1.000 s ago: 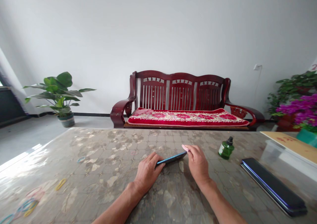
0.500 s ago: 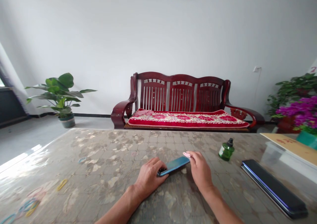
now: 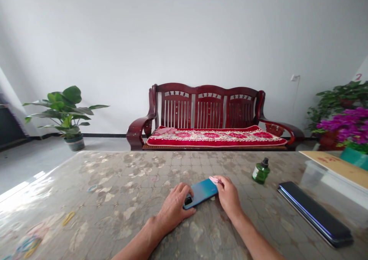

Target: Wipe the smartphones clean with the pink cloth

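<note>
A blue smartphone [image 3: 203,192] is held between my hands above the patterned table, its glossy back with the dark camera block turned up toward me. My left hand [image 3: 177,203] grips the camera end, thumb at the near edge and fingers at the far edge. At the phone's other end, my right hand [image 3: 229,195] is closed on a small pink cloth [image 3: 214,180], which touches the far right corner. The fingers of that hand partly hide the cloth and the phone's end.
Right of my hands stand a green bottle [image 3: 261,172] with a black cap and a stack of dark phones [image 3: 314,212]. A clear plastic box [image 3: 319,175] is at the right edge. Yellow [image 3: 68,218] and coloured rubber bands [image 3: 30,246] lie at left. Beyond the table is a wooden bench [image 3: 208,107].
The phone has tilted so that more of its blue back faces me. The right hand with the pink cloth has shifted slightly left along its end. The view has turned a little.
</note>
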